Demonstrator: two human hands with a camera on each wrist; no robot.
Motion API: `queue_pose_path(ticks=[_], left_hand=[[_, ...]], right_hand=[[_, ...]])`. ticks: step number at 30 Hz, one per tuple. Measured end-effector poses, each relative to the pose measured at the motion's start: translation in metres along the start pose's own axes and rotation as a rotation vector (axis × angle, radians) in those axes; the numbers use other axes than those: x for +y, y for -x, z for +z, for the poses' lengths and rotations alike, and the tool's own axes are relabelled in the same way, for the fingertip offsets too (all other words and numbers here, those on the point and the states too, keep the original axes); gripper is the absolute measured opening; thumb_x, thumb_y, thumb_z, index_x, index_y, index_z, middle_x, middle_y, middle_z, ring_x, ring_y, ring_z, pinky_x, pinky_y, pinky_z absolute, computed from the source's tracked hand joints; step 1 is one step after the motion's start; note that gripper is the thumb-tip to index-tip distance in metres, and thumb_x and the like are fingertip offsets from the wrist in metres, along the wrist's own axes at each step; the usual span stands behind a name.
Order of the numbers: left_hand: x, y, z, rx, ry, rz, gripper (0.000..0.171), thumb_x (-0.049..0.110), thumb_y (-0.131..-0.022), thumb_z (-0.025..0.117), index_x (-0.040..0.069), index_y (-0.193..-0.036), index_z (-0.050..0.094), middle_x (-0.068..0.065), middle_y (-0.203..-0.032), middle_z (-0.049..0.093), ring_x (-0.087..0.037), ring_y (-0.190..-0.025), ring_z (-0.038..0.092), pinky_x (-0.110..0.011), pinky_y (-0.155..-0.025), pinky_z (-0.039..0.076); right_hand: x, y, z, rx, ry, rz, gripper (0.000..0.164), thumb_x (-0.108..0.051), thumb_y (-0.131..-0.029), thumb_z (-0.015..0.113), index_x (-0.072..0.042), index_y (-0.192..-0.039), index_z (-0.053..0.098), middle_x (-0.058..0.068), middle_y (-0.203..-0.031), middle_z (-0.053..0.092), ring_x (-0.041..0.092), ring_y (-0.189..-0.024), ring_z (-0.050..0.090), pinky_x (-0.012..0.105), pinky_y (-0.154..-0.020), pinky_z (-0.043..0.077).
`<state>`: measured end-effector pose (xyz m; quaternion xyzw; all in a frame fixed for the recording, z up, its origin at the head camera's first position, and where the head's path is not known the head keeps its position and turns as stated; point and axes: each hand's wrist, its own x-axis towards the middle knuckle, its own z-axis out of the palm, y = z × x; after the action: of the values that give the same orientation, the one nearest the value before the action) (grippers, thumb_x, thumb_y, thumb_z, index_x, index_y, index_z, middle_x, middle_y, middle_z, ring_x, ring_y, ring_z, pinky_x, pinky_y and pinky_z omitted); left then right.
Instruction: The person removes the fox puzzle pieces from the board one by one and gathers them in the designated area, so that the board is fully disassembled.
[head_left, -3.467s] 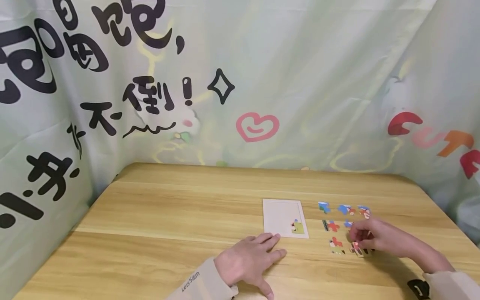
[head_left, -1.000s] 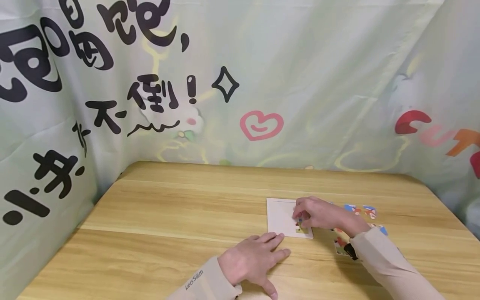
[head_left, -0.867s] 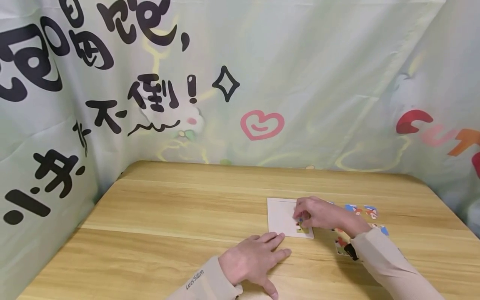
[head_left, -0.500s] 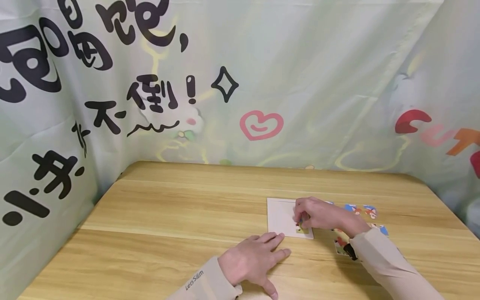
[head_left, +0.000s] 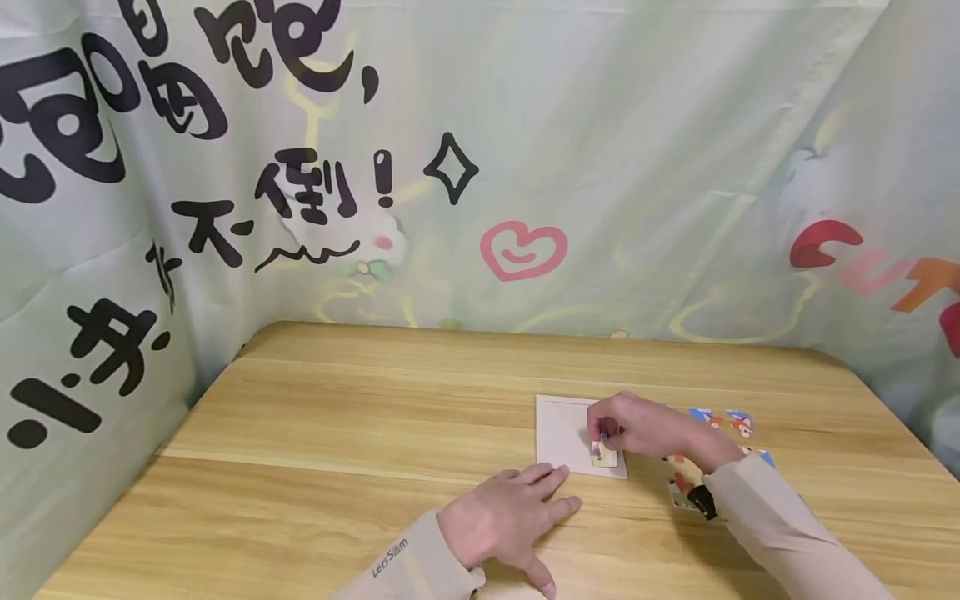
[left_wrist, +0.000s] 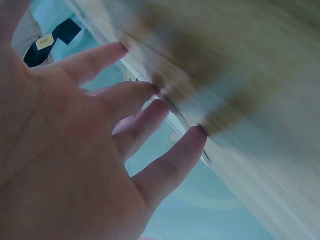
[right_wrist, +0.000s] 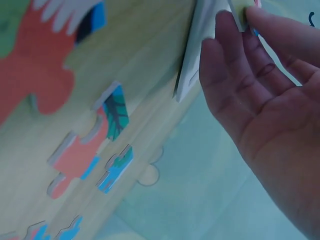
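Note:
My right hand [head_left: 641, 423] pinches a jigsaw puzzle piece [head_left: 604, 454] between thumb and fingers, over the lower right corner of a white puzzle tray [head_left: 558, 425]. Part of the piece [right_wrist: 239, 15] shows at the top of the right wrist view, gripped near the tray's raised edge [right_wrist: 192, 65]. In the head view the fingers hide its upper part. My left hand [head_left: 502, 517] lies palm down with fingers spread, its fingertips right at the tray's near edge; the left wrist view shows those fingertips [left_wrist: 199, 132] pressing down.
Loose puzzle pieces lie right of the tray, such as a blue and orange one [head_left: 741, 423] and a red one with a dark leaf [right_wrist: 82, 155]. My right forearm covers several of them. A printed curtain [head_left: 637, 167] hangs behind the wooden table [head_left: 337, 417].
My right hand came from the loose pieces on the right to the tray's lower right corner. Just now the piece there looks tilted and paler. My left hand stays put.

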<state>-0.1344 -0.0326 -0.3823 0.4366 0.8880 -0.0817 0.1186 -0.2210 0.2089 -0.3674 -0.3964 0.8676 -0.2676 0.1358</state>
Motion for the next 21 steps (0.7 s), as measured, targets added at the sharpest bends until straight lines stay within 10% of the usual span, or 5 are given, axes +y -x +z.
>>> queue_pose_path(ticks=[21], left_hand=[[0.000,-0.001,0.000,-0.003,0.017,-0.007,0.099,0.074,-0.074,0.072,0.033,-0.157,0.039,0.001,-0.166,0.024,-0.013,-0.150,0.022,-0.033,-0.113,0.036]], right_hand=[[0.005,0.026,-0.015,0.032,-0.061,0.025,0.025,0.015,-0.088,0.062,-0.010,-0.087,0.064,-0.008,-0.081,0.059,0.005,-0.069,0.050,0.026,-0.059,0.048]])
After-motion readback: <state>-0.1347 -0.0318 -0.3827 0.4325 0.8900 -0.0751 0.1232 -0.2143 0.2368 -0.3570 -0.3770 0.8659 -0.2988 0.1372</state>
